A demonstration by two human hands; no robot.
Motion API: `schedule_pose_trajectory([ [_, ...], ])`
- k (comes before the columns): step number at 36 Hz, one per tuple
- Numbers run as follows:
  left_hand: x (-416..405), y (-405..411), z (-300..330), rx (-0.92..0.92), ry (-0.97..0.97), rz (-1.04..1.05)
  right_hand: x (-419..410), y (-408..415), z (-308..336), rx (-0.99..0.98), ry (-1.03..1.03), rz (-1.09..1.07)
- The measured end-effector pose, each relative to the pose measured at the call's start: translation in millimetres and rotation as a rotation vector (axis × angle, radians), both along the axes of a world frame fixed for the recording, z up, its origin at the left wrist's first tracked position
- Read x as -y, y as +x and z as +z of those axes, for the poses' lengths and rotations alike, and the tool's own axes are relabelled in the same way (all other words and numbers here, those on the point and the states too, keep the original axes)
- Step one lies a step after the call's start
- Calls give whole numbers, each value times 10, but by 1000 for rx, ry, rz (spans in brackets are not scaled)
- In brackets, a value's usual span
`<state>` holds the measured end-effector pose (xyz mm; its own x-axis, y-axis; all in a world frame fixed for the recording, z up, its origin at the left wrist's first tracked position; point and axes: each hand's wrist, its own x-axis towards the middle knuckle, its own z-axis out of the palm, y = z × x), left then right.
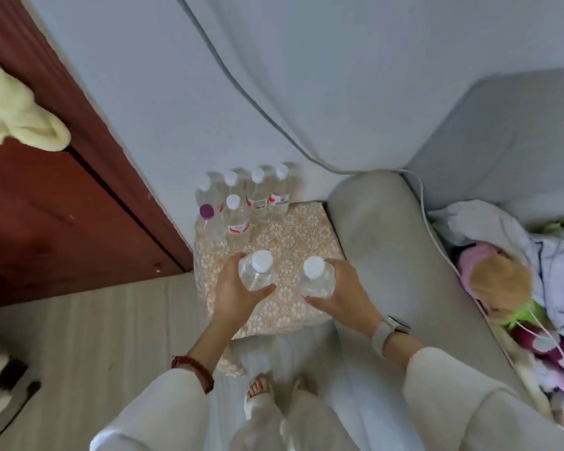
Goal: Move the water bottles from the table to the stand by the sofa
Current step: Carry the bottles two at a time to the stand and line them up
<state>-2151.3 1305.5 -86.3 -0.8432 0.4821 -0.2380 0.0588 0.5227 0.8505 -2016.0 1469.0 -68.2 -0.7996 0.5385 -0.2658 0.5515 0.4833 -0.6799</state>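
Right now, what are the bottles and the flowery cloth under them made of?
The water bottles look like clear, shiny plastic: you see through them. The flowery cloth looks like lace with holes, possibly vinyl; I can't tell.

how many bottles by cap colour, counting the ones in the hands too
White cap, standing on the stand: 5, such as the nearest one
White cap, held over the stand: 2, one in the left hand and one in the right hand
Purple cap: 1
Total: 8 bottles
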Motion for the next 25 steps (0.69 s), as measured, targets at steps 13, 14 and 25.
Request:
schedule_pose_trajectory([
  [13, -1116, -705, -1039, -53, -145, 55, -1090, -1323, -987, -77, -128, 173],
  [14, -1155, -732, -1051, -70, -149, 52, -1129, -1377, -1015, -83, -140, 192],
  [25, -1307, -915, -806, -143, -246, -37, -1402, -1578, -964, -14, -183, 352],
])
